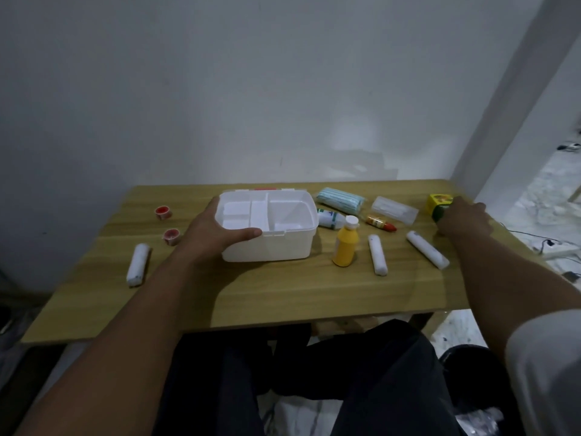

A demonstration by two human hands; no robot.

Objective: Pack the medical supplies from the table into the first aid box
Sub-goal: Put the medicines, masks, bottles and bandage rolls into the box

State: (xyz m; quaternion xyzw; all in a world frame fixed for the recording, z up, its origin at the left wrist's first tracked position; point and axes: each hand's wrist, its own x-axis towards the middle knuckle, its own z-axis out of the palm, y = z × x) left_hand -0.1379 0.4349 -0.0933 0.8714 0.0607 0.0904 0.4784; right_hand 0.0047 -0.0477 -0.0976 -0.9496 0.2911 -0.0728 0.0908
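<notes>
At the far left of the wooden bench (283, 294) lay a white gauze roll (137, 259), with two small red-lidded cups (163, 212) beyond it. The left hand (213, 234) gripped the near-left corner of the open white first aid box (273, 228), thumb curled over the rim and fingers down the outer left wall; the box's divided tray looked empty. Just right of the box stood a yellow bottle (345, 245) with a white cap, a white tube (330, 218) and a pack of blue face masks (341, 200) behind it. Further right lay two more gauze rolls (377, 254), a small red-tipped tube (381, 222) and a clear plastic case (394, 209). At the right edge, the right hand (465, 220) closed over a dark green item (439, 211) beside a yellow box (438, 201).
</notes>
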